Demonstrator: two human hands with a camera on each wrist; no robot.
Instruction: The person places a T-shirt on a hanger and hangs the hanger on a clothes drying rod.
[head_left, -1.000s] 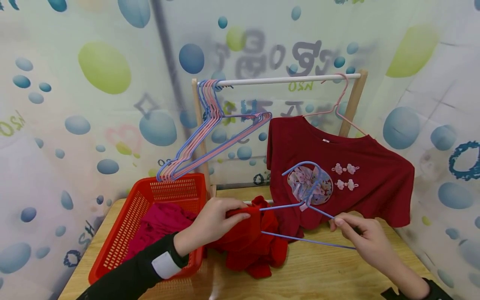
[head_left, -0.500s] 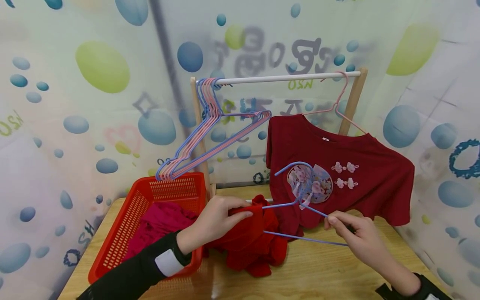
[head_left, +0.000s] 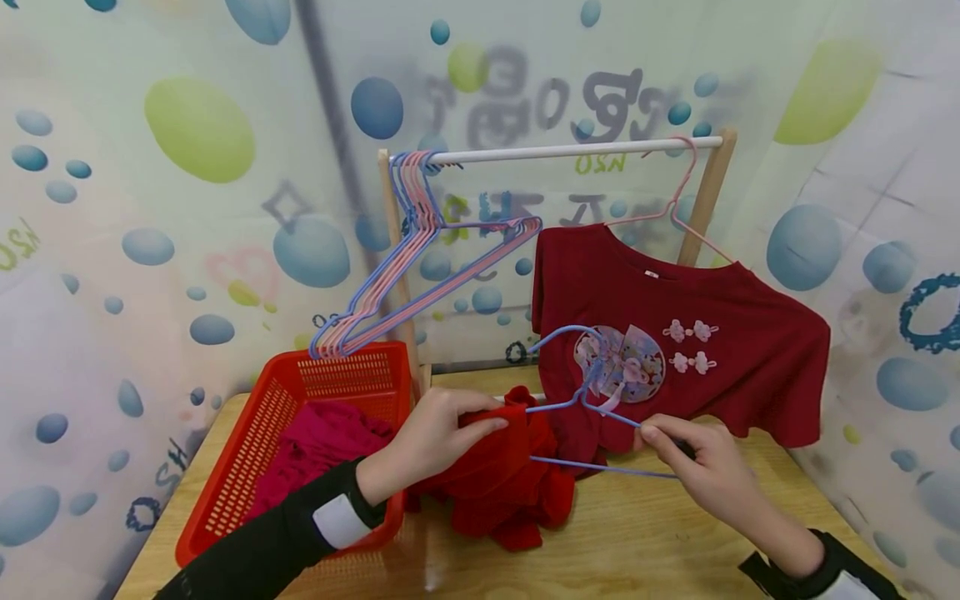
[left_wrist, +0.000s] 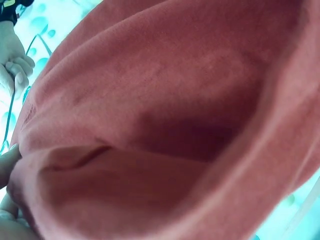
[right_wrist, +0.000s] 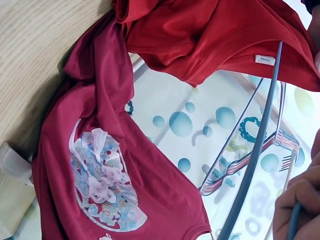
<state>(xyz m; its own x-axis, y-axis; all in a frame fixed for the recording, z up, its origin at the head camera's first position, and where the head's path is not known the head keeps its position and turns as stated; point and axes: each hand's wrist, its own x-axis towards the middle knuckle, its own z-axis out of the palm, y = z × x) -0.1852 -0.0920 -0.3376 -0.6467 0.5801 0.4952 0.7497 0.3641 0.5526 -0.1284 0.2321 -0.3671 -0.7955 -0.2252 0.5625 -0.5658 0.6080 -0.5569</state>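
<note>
My left hand (head_left: 435, 435) pinches the edge of a red shirt (head_left: 487, 475), whose lower folds bunch on the table. One end of a blue clothes hanger (head_left: 600, 467) sits inside the shirt's opening, with the hook sticking up outside. The right hand (head_left: 701, 467) grips the hanger's other arm between thumb and fingers. In the left wrist view the red cloth (left_wrist: 150, 100) fills most of the picture and hides the inserted end. A small white label (right_wrist: 264, 60) shows at the opening in the right wrist view, beside the hanger bar (right_wrist: 256, 150).
A dark red T-shirt (head_left: 720, 400) hangs on a pink hanger at the right of the rack rail (head_left: 555, 152). Several blue and pink hangers (head_left: 408, 250) cluster at the left. Beneath them, an orange-red basket (head_left: 225, 475) contains magenta cloth (head_left: 318, 446) on the wooden table (head_left: 622, 550).
The right hand has moved left, sliding the blue hanger farther into the red shirt. Its hook has shifted left too. My left hand has stayed almost in place, still holding the shirt.
</note>
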